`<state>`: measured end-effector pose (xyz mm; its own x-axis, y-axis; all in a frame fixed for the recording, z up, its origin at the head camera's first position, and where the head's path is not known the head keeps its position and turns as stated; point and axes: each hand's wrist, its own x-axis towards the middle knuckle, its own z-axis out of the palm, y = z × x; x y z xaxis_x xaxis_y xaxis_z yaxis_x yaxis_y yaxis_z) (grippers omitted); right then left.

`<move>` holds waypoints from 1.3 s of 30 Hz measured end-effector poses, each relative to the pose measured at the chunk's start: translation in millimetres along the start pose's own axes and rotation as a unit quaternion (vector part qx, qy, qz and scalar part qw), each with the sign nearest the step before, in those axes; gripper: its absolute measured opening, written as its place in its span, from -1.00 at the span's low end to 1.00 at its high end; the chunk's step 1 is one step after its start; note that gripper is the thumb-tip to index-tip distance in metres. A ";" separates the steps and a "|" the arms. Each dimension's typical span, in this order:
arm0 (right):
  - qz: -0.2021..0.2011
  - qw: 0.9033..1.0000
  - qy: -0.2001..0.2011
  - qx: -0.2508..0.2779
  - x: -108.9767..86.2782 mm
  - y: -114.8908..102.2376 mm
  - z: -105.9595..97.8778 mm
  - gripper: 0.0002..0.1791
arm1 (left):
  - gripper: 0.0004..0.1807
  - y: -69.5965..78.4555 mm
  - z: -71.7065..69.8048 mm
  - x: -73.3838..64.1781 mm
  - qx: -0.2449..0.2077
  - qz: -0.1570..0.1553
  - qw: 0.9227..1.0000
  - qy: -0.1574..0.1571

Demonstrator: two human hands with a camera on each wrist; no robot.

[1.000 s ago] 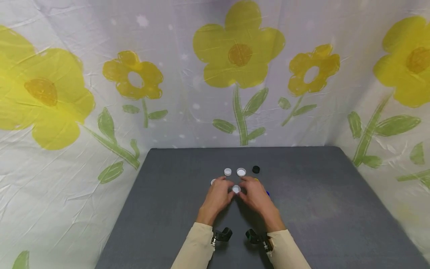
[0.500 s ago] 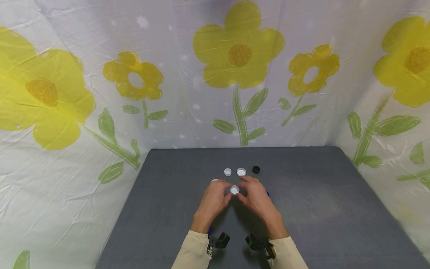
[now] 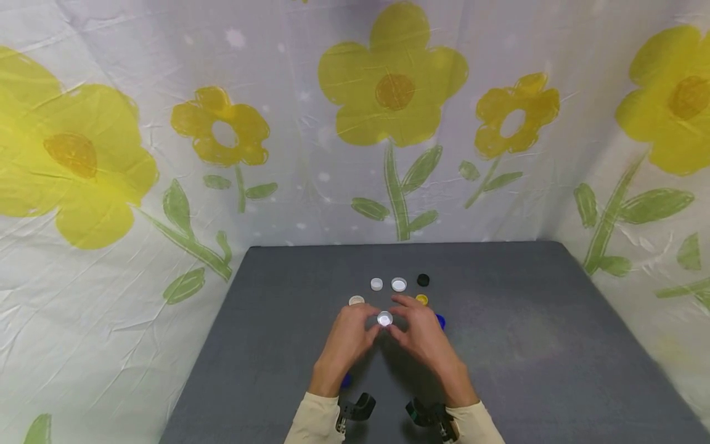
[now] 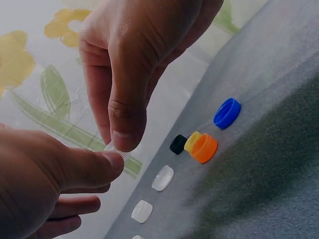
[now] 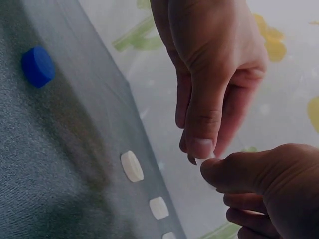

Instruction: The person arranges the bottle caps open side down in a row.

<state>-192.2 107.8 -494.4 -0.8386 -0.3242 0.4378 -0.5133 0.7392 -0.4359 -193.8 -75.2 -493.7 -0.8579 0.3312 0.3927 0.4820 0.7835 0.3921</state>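
Between my two hands is a white bottle cap [image 3: 384, 319], raised off the dark table with its round face toward the head camera. My left hand [image 3: 346, 333] pinches it from the left with thumb and fingers. From the other side my right hand [image 3: 420, 327] pinches it too, the two thumb tips close together. In the left wrist view the left hand [image 4: 60, 181] is at lower left and the right hand [image 4: 144, 55] above. The right wrist view has the left hand [image 5: 214, 64] on top and the right hand [image 5: 269, 186] below; fingers mostly hide the cap.
Beyond the hands sit a cream cap [image 3: 356, 300], two white caps [image 3: 376, 284], a black cap [image 3: 423, 280] and a yellow cap [image 3: 421, 300]. A blue cap [image 3: 440, 321] and an orange cap [image 4: 204, 148] lie by the right hand, another blue cap [image 5: 38, 66] near the left wrist.
Both hands have drawn back a little toward the body and slightly left with the white cap between them. The cream, yellow and blue caps show more fully now.
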 end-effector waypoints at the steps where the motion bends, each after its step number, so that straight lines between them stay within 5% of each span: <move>1: 0.000 1.000 0.001 0.003 -0.2 -0.1 0.3 -0.65 | -0.80 -0.1 -0.5 -0.7 -0.003 0.000 1.000 -0.001; 13: 0.039 0.999 0.010 0.015 -0.2 -1.9 -3.2 -0.72 | -0.66 0.4 -5.1 -3.4 -0.015 0.017 1.000 0.019; 26: 0.130 0.982 -0.018 0.134 -2.8 -3.2 -6.4 -0.76 | -0.74 0.9 -7.3 -3.1 -0.036 0.062 0.995 0.068; 33: 0.132 0.983 -0.003 0.131 -1.6 -3.7 -7.2 -0.77 | -0.77 1.2 -8.2 -4.0 -0.052 0.039 0.996 0.064; 39: 0.102 0.985 0.049 0.128 -0.8 -2.1 -8.0 -0.83 | -0.85 3.4 -10.8 -2.9 -0.072 -0.004 0.994 0.088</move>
<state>-189.0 111.2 -487.6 -0.9140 -0.1152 0.3890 -0.3748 0.6065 -0.7012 -187.8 -79.2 -484.6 -0.8235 0.2189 0.5234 0.5067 0.6987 0.5050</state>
